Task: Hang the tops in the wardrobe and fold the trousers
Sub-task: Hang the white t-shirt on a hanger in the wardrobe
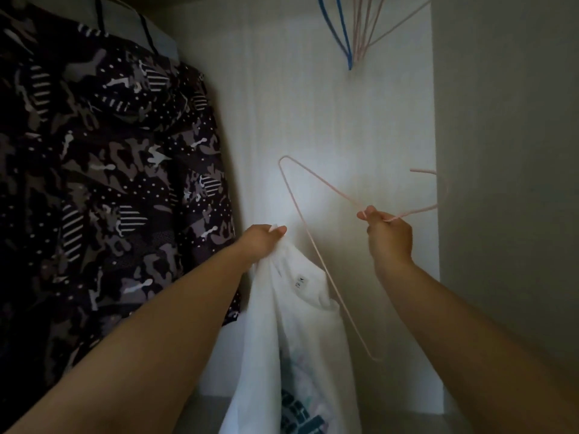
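- Head view: the left hand (266,242) pinches the white printed cotton top (300,333) at its shoulder, inside the wardrobe.
- The right hand (388,236) grips the thin pink wire hanger (308,236) at its neck.
- Risk: the hanger's lower corner may snag the collar, since the neck opening hangs slack.
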Demonstrator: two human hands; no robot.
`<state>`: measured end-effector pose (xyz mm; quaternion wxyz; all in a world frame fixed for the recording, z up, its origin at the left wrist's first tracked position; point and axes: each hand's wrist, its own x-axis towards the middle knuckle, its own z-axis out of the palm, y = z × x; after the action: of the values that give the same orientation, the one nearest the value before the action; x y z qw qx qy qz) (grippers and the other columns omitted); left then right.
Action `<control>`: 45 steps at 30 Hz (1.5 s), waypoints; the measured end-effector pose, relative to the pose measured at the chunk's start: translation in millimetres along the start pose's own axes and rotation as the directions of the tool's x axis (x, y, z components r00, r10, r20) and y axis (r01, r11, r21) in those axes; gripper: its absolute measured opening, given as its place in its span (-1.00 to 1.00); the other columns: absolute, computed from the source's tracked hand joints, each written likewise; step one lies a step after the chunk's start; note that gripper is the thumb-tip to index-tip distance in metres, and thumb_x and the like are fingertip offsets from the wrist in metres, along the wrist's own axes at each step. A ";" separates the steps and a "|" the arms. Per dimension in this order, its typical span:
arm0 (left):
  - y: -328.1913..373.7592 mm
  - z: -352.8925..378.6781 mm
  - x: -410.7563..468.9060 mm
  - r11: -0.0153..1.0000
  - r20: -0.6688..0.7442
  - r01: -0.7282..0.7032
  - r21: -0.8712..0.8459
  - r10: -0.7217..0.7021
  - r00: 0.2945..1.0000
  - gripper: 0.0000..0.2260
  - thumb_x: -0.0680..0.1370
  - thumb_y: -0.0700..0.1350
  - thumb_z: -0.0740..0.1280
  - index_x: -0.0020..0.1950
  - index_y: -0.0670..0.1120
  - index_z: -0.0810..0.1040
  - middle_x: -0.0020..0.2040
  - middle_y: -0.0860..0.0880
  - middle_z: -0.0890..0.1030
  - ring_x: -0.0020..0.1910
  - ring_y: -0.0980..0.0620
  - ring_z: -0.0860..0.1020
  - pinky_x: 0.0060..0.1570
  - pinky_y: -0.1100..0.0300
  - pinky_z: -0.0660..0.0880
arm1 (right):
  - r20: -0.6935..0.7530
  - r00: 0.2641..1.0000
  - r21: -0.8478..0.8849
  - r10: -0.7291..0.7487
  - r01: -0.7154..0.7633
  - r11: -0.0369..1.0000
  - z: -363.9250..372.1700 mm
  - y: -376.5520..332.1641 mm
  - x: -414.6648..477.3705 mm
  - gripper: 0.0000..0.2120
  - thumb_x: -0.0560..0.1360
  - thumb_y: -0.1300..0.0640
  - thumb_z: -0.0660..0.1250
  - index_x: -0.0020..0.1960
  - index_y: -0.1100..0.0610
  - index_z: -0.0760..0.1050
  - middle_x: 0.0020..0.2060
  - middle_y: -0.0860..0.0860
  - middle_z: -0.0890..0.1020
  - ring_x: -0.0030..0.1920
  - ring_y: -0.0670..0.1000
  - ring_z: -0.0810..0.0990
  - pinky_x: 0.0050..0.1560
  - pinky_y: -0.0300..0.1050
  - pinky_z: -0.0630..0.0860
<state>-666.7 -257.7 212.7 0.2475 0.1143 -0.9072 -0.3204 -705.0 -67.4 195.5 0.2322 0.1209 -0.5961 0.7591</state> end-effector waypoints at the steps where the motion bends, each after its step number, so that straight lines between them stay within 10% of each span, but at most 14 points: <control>1: -7.7 4.9 -1.8 1.000 0.011 0.022 -0.012 -0.022 1.000 -0.57 0.64 0.08 0.11 0.22 -0.25 0.49 0.26 -0.21 0.50 0.02 -0.03 0.44 -0.10 0.26 0.25 | 0.010 0.999 0.027 0.036 -0.036 0.999 -2.9 5.1 0.7 -0.75 0.58 0.07 0.22 -0.05 0.15 0.63 -0.39 -0.06 0.43 -0.39 -0.08 0.35 -0.38 -0.24 0.26; 8: -53.9 44.8 -17.4 0.805 0.143 0.339 -0.487 -0.310 0.940 -0.49 0.55 0.07 0.32 0.33 -0.28 0.44 0.29 -0.16 0.49 0.26 -0.15 0.46 0.30 0.07 0.35 | 0.093 0.971 -0.072 0.220 -0.214 0.974 -9.6 59.4 -7.0 -0.65 0.57 0.03 0.23 -0.37 0.06 0.51 -0.68 -0.12 0.38 -0.63 -0.14 0.32 -0.49 -0.24 0.18; 19: -78.6 41.9 -18.6 0.476 0.287 0.492 -0.729 -0.440 0.851 -0.69 0.58 0.04 0.27 -0.22 -0.17 0.49 -0.27 -0.11 0.61 -0.30 -0.05 0.52 0.09 0.05 0.46 | 0.155 0.935 -0.286 0.319 -0.267 0.920 -22.2 128.4 -17.4 -0.64 0.57 0.02 0.22 -0.37 0.08 0.52 -0.48 0.02 0.38 -0.45 0.00 0.31 -0.42 -0.17 0.21; 24: -85.7 35.4 -16.8 0.588 0.231 0.459 -0.666 -0.423 0.876 -0.66 0.61 -0.08 0.26 -0.33 -0.18 0.50 -0.57 -0.07 0.54 -0.42 -0.05 0.52 -0.24 0.11 0.47 | 0.189 0.933 -0.386 0.307 -0.217 0.897 -24.2 137.8 -16.6 -0.65 0.57 0.02 0.20 -0.25 0.17 0.61 -0.70 -0.07 0.39 -0.46 0.02 0.34 -0.41 -0.14 0.25; 30: -92.1 17.1 -8.2 0.801 0.079 0.385 -0.458 -0.394 0.916 -0.61 0.47 0.06 0.42 0.11 -0.22 0.57 0.15 -0.19 0.58 0.08 -0.16 0.56 0.22 -0.02 0.47 | 0.228 0.955 -0.417 0.191 -0.081 0.905 -24.3 136.2 -15.5 -0.68 0.57 0.07 0.22 -0.10 0.28 0.63 -0.47 0.04 0.43 -0.43 0.00 0.37 -0.37 -0.16 0.25; 36: -84.2 11.8 -17.7 0.989 -0.103 0.118 0.094 -0.108 0.989 -0.49 0.44 0.14 0.43 0.16 -0.24 0.58 0.16 -0.22 0.59 0.15 -0.16 0.55 0.09 0.11 0.46 | 0.266 0.960 -0.393 0.089 0.024 0.919 -16.0 125.3 -14.5 -0.70 0.58 0.07 0.22 -0.13 0.24 0.63 -0.45 0.00 0.44 -0.41 -0.05 0.37 -0.37 -0.19 0.27; 45: -77.5 12.4 -20.2 0.994 -0.137 -0.010 -0.106 -0.005 0.991 -0.66 0.40 0.09 0.48 -0.10 -0.20 0.64 -0.16 -0.08 0.63 -0.16 0.03 0.58 -0.05 0.23 0.46 | 0.450 0.891 -0.502 -0.056 0.305 0.809 -0.5 116.2 -20.5 -0.67 0.58 0.06 0.22 -0.26 0.17 0.60 -0.42 0.10 0.49 -0.24 0.12 0.51 -0.18 -0.05 0.39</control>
<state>-652.2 -303.3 147.3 0.3155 0.1216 -0.8698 -0.3593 -745.0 -92.3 87.3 0.1983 0.2630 -0.8125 0.4810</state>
